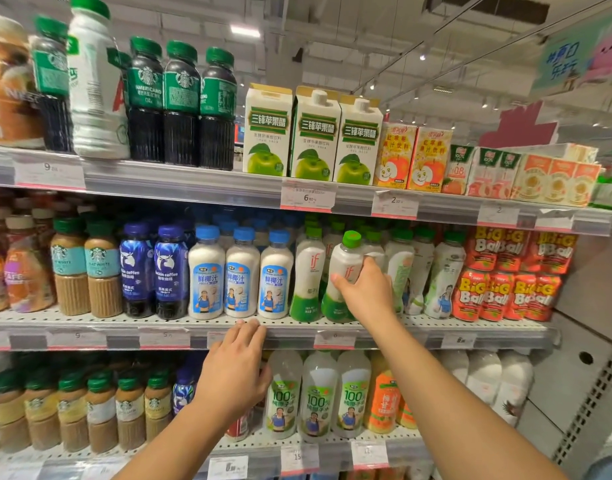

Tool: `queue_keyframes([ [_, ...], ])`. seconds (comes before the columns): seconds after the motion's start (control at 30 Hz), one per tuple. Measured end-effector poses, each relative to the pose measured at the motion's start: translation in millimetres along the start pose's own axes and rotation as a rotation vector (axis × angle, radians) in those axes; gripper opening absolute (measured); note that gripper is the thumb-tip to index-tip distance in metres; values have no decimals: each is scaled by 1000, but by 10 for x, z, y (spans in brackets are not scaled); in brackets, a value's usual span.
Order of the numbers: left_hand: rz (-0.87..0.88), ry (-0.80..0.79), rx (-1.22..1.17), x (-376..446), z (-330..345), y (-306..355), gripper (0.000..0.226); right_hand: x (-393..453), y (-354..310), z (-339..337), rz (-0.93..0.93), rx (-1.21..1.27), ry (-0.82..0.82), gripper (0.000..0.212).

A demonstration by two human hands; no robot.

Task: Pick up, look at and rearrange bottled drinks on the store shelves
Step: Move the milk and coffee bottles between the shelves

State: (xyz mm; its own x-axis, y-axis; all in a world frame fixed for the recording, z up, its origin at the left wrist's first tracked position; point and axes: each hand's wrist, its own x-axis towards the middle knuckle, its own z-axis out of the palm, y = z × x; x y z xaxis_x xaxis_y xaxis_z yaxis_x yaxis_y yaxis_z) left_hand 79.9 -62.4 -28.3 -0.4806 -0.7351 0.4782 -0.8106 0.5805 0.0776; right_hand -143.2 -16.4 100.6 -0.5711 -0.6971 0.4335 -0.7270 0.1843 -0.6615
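Right hand: right hand (365, 289) is wrapped around the middle of the green-capped "if" bottle (344, 275), thumb on the label's left side, fingers curled behind the right side.
Held bottle: white body with a green base, tilted so its cap leans right; its base sits at the front edge of the middle shelf (297, 329), just beside a second "if" bottle (308, 277) that stands upright to its left.
Left hand: left hand (233, 368) is open with fingers spread and gripping nothing; its fingertips rest against the front lip of the middle shelf, below the blue-capped bottles.
Middle shelf, left to right: Starbucks flat white bottles (86, 268), dark blue coffee bottles (154, 271), three white blue-capped coconut drinks (240, 275), the "if" row, more green-capped white bottles (443, 275), then stacked red Big Ball packs (505, 275).
Top shelf: dark Starbucks Americano bottles (181, 105), a tall white bottle with green cap (95, 81), green apple cartons (313, 136), small juice boxes (413, 159).
Bottom shelf: brown Starbucks bottles (100, 410), clear 100% coconut water bottles (318, 396), an orange-labelled bottle (386, 403).
Price tags: white and pink tags (308, 197) are fixed along the shelf edges.
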Motion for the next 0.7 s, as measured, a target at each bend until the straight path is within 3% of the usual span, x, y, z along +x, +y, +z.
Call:
queue_keyframes([
  [0.27, 3, 22, 17, 2, 33, -13, 67, 49, 12, 34, -22, -51, -14, 57],
  [0.37, 12, 37, 13, 7, 34, -17, 66, 63, -5, 36, -59, -166, 15, 70],
  [0.7, 30, 59, 15, 13, 5, -4, 65, 139, -97, 12, -162, -470, 44, 70],
])
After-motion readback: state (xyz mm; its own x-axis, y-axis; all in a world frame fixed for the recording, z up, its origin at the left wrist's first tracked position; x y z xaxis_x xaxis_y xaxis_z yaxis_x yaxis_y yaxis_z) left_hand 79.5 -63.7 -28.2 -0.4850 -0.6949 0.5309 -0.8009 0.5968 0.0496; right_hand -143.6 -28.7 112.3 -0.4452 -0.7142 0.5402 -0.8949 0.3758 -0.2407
